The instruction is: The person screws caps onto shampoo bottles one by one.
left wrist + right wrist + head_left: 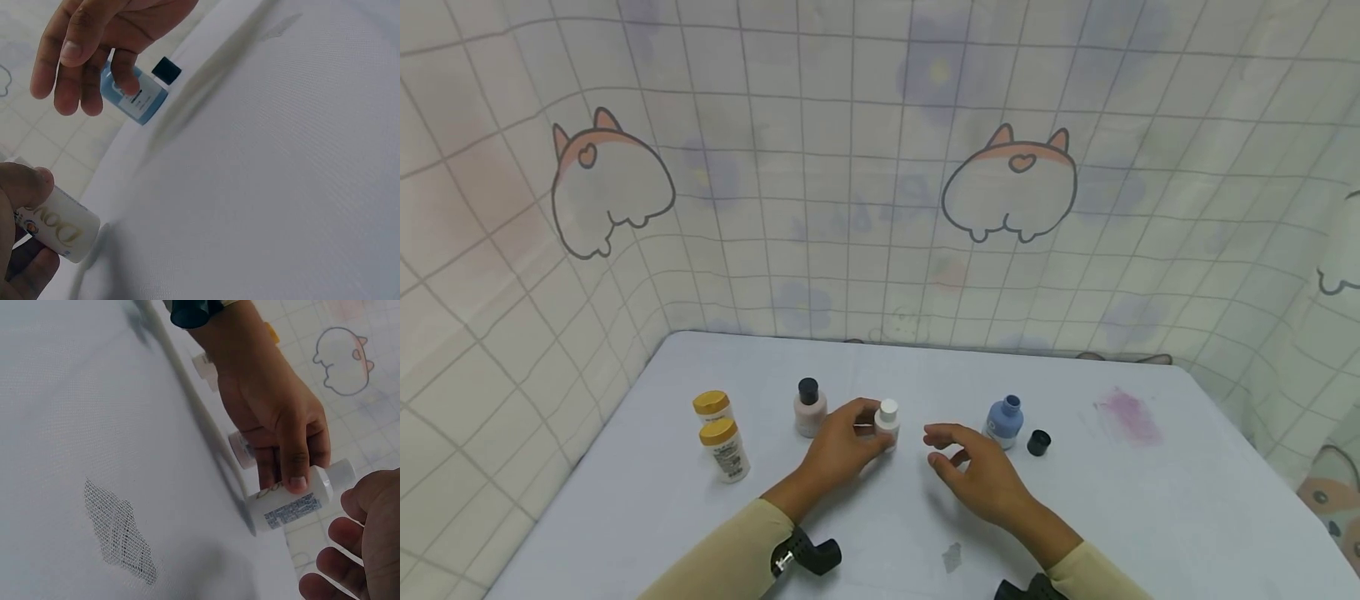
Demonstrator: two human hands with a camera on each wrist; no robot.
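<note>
A small white Dove bottle (886, 427) with a white cap (340, 474) is in my left hand (841, 447), the thumb on one side and fingers on the other. It stands roughly upright with its base at or just above the table; which, I cannot tell. To its right, my right hand (981, 477) hovers with fingers loosely bent and apart, holding nothing. In the right wrist view its fingers (345, 536) are close to the white cap. Behind the right hand stands a blue bottle (1004, 423) with its neck uncovered. A black cap (1039, 442) lies beside it.
Left of my left hand stands a pale pink bottle (809, 410) with a black cap. Farther left are two white bottles with yellow lids (718, 431). The white table (880, 550) bears a pink stain (1131, 417) at right and a grey patch (952, 557) in front.
</note>
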